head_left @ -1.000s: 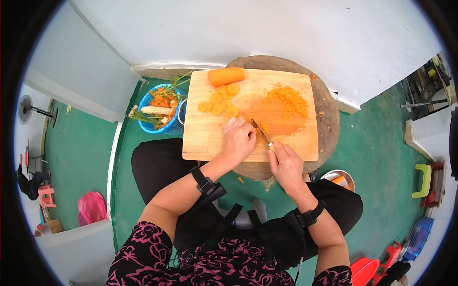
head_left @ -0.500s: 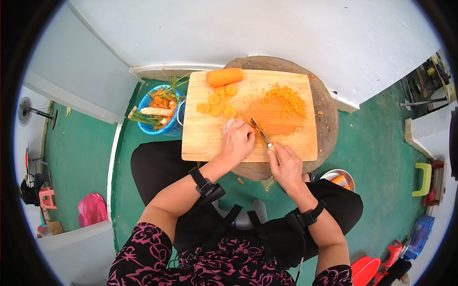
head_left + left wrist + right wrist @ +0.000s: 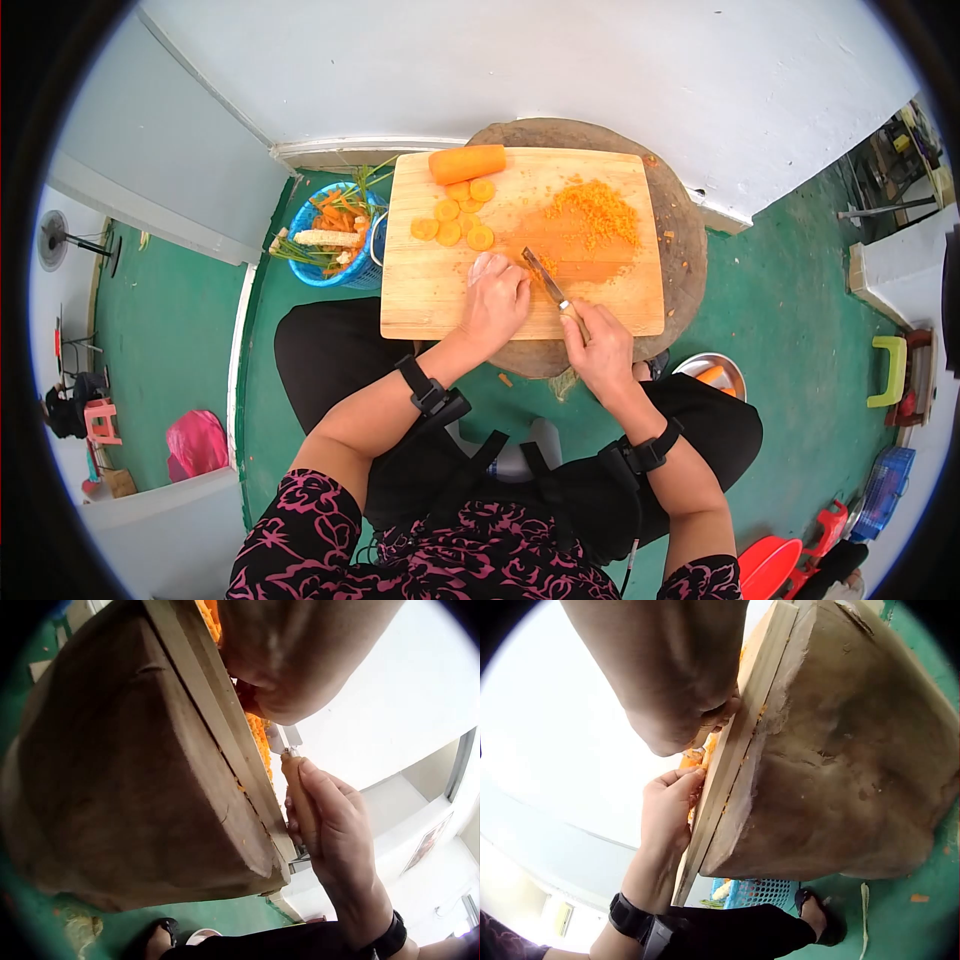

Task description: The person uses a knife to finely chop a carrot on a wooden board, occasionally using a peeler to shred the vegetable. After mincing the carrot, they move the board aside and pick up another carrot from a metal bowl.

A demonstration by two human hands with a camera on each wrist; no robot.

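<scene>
Cutting board (image 3: 415, 305) lies flat on a rough, round wooden block (image 3: 685, 245); its left end overhangs the block, while block top shows beyond its right edge. Green floor (image 3: 800, 310) all round, pale wall (image 3: 560, 65) behind. Blue basket (image 3: 358, 272) with carrot peelings and stalks just beside the board's left edge; metal bowl (image 3: 733, 371) holding orange pieces on the floor, near right. Farther out: green stool (image 3: 887, 373) at right, fan (image 3: 53, 238) at left.

Knife (image 3: 551, 287) clamped by its pale handle in the right hand (image 3: 603, 350), fingers wrapped round. Blade slants away and leftward over the near half of the board, tip just beside the left hand (image 3: 495, 305). Left fingers bend down onto the wood; cannot tell whether they pinch a piece. Orange shreds lie along the blade.

Minced carrot (image 3: 605, 212) spreads beyond the knife, toward the far right corner. Carrot rounds (image 3: 448, 233) cluster ahead of the left hand, some overlapping; thick carrot piece (image 3: 467, 164) sits behind them at the far edge.

Both arms cross the near edge. Pale wood shows left of the left hand and right of the right hand. Wall stands near the block's far side.
</scene>
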